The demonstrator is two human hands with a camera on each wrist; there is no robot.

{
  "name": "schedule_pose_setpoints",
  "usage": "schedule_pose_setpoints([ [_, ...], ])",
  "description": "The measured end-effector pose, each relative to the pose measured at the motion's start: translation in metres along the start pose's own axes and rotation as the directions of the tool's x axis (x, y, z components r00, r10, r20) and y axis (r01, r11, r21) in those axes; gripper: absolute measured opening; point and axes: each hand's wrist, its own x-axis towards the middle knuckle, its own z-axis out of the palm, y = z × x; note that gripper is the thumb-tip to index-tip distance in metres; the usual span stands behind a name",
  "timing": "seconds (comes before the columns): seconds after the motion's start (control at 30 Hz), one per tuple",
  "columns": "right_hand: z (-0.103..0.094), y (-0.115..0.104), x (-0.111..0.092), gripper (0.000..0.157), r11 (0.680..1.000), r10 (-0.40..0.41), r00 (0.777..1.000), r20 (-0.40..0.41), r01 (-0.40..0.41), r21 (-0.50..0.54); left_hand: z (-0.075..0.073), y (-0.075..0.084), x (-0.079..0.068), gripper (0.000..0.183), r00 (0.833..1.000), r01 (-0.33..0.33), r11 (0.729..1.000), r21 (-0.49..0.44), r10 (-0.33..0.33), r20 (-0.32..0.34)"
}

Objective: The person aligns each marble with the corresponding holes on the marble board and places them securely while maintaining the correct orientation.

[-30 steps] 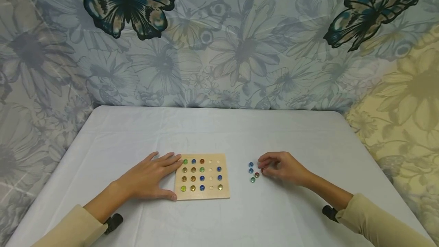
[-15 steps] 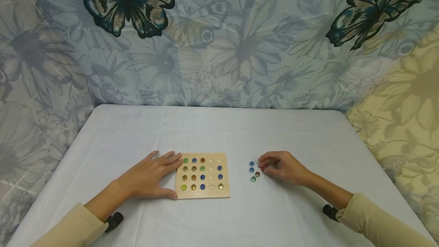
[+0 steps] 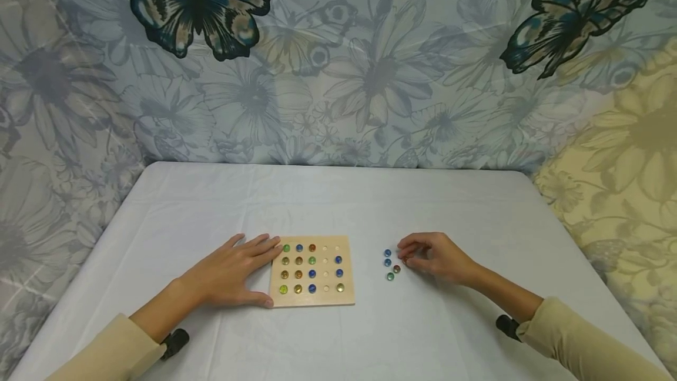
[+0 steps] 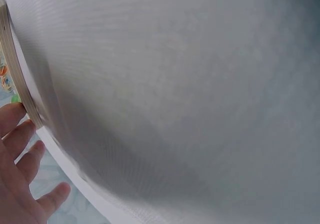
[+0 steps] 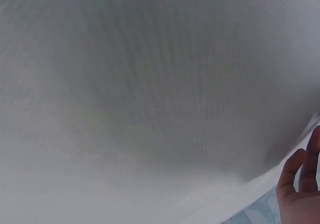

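Note:
A wooden marble board [image 3: 338,300] lies on the table in the head view, with green, amber, blue and red marbles in many of its hollows. My left hand [image 3: 233,272] rests along its left side, fingers spread, index fingertip at the far corner and thumb at the near one. To the right of the board, my right hand [image 3: 439,258] pinches a red marble, mostly hidden by thumb and fingers. Beside those fingertips lie two blue marbles [image 3: 388,257], a dark red marble [image 3: 396,269] and a green marble [image 3: 390,277].
A white cloth [image 3: 338,199] covers the table. The board's fourth column and its far right hollow hold no marbles. Behind the table hangs a flowered fabric with butterflies [image 3: 194,10]. Dark wrist cameras [image 3: 176,344] sit at both sleeve cuffs.
The right hand has lifted very slightly with the red marble between its fingers. The left hand, the board and the loose marbles have stayed where they were.

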Motion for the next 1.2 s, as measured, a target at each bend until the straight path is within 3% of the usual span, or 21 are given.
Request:
schedule_pose_setpoints([
  [0.17,-0.002,0.003,0.003,0.026,1.000,-0.010,1.000,-0.001,0.010,-0.019,0.001,0.000,-0.001,0.098,1.000,-0.004,1.000,0.008,0.004,0.003],
  [0.53,-0.006,-0.014,0.017,0.027,0.998,-0.027,1.000,-0.004,0.027,-0.062,-0.001,0.000,0.000,0.097,0.999,-0.022,1.000,0.015,0.023,-0.023],
  [0.7,-0.004,-0.021,0.028,0.027,0.996,-0.070,0.998,0.010,0.070,-0.056,0.000,-0.001,0.000,0.097,0.999,-0.025,1.000,0.012,0.025,-0.021],
  [1.2,0.026,-0.044,0.078,0.027,0.994,-0.108,0.994,0.034,0.107,0.022,0.003,-0.001,-0.002,0.096,1.000,-0.016,1.000,0.019,0.017,-0.026],
])
